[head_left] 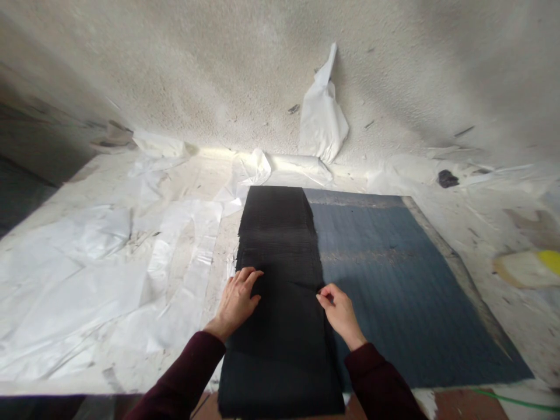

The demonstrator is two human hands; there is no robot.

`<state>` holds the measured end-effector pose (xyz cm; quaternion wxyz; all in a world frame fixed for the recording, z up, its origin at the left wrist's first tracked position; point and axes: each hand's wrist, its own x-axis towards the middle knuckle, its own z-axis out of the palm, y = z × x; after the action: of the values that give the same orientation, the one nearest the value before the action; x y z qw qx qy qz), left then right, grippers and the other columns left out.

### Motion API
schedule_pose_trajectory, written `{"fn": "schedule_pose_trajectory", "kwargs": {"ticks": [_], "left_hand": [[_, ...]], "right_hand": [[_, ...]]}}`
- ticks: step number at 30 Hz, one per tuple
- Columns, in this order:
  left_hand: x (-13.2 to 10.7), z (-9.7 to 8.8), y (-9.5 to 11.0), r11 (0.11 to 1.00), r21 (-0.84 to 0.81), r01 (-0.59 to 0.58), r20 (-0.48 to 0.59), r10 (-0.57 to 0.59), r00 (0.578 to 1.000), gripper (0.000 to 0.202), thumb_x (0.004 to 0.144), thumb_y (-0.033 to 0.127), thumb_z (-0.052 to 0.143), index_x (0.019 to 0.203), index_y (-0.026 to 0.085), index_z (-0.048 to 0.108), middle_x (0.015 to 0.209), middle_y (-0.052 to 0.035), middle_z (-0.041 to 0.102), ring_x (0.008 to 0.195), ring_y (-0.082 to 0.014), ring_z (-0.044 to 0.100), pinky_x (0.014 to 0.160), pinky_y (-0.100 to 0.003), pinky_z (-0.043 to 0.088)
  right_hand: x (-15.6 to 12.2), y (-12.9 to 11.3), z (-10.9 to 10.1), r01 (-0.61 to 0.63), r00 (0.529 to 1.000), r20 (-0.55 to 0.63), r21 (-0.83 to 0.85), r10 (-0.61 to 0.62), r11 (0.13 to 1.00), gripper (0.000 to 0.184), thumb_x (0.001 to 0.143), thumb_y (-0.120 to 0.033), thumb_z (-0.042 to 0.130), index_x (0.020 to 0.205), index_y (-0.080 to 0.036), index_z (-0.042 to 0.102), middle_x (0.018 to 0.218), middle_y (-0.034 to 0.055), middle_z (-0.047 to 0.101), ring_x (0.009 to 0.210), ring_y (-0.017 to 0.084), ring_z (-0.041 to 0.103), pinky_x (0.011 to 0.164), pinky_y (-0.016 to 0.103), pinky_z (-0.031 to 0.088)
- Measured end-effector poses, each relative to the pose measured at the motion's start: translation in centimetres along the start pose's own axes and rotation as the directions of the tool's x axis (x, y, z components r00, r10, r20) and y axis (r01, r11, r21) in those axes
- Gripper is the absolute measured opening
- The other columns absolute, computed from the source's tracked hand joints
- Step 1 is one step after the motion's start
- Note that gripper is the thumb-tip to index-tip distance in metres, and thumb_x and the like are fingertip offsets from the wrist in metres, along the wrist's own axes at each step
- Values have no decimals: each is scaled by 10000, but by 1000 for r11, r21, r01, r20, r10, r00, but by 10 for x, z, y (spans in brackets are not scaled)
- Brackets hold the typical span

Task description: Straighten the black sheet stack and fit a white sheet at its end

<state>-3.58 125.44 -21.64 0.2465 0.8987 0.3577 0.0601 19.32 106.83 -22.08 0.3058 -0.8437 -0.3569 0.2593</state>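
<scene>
A long stack of black sheets (pixel 284 350), fabric-like with frayed side edges, runs from the table's front edge toward the wall. On its left edge rests my left hand (pixel 238 297), fingers spread and lying over the top layer. My right hand (pixel 339 309) is at the stack's right edge, thumb and index finger pinched on the edge of a black sheet. Under the right side of the stack lies a blue-grey panel (pixel 385 297) with worn, pale bands across it.
White plastic film (pixel 87 274) covers the table's left part. A white plastic bag (pixel 324 122) hangs on the rough wall (pixel 219 76). To the right are a dark scrap (pixel 448 178) and a yellow-and-white object (pixel 529 268). A green cord (pixel 516 401) lies at the front right.
</scene>
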Motion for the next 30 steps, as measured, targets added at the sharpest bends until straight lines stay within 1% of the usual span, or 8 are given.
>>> {"fn": "schedule_pose_trajectory", "kwargs": {"ticks": [4, 7, 9, 12, 17, 21, 27, 30], "left_hand": [[3, -6, 3, 998, 40, -49, 23, 48, 999, 620, 711, 121, 586, 1298, 299, 497, 1369, -13, 456, 1177, -238, 469, 967, -428, 398], [7, -8, 4, 994, 49, -99, 39, 97, 995, 696, 671, 94, 555, 1329, 308, 481, 1417, -4, 424, 1233, -239, 429, 1006, -436, 374], [10, -8, 5, 988, 60, -143, 46, 141, 989, 752, 636, 69, 524, 1346, 311, 468, 1447, 2, 397, 1261, -242, 405, 1027, -442, 360], [14, -9, 9, 974, 88, -210, 69, 204, 976, 813, 596, 29, 476, 1360, 307, 456, 1483, -3, 362, 1292, -247, 382, 1045, -449, 353], [21, -10, 13, 947, 117, -300, 122, 286, 950, 827, 586, 8, 459, 1359, 301, 455, 1542, -6, 276, 1392, -246, 275, 1109, -474, 295], [29, -13, 9, 928, 91, -360, 187, 339, 922, 729, 552, 5, 478, 1220, 288, 551, 1564, 12, 224, 1441, -246, 183, 1153, -510, 214], [37, -22, -8, 900, 3, -437, 238, 424, 874, 353, 559, 35, 476, 803, 224, 648, 1509, 25, 344, 1426, -231, 225, 1127, -468, 238], [31, -35, -19, 891, -34, -453, 259, 446, 857, 325, 572, 22, 470, 746, 227, 653, 1426, 31, 461, 1386, -213, 309, 1132, -448, 219]], "right_hand": [[-16, -9, -2, -5, 999, 53, 166, -4, 986, 203, 831, -410, 518, 784, -214, 495, 868, 27, 649, 809, 185, 605, 721, 309, 442], [-24, -9, 2, -80, 994, 94, 280, 55, 957, 281, 773, -412, 620, 954, -216, 531, 892, 28, 669, 832, 189, 634, 745, 307, 485], [-26, -5, 7, -109, 990, 120, 285, 77, 952, 339, 740, -404, 657, 1000, -207, 562, 873, 35, 682, 797, 202, 641, 730, 317, 499], [-27, -1, 15, -77, 994, 87, 159, 64, 984, 245, 754, -415, 639, 844, -190, 602, 804, 45, 666, 739, 216, 619, 696, 330, 490], [-47, -16, 25, 101, 993, -54, -89, -106, 991, 239, 886, -388, 503, 896, -164, 584, 865, 99, 620, 824, 256, 583, 771, 398, 463], [-82, -44, 32, 276, 960, -18, -94, -279, 957, 219, 966, -284, 385, 1094, -179, 528, 981, 107, 620, 935, 252, 589, 825, 413, 475], [-120, -86, 41, 563, 826, 18, -94, -564, 821, 359, 847, -45, 368, 1162, -165, 492, 1136, 100, 633, 1034, 237, 586, 939, 434, 489], [-132, -101, 39, 577, 816, 20, -36, -577, 816, 338, 830, -36, 366, 1107, -166, 510, 1093, 97, 658, 965, 227, 619, 887, 408, 518]]}}
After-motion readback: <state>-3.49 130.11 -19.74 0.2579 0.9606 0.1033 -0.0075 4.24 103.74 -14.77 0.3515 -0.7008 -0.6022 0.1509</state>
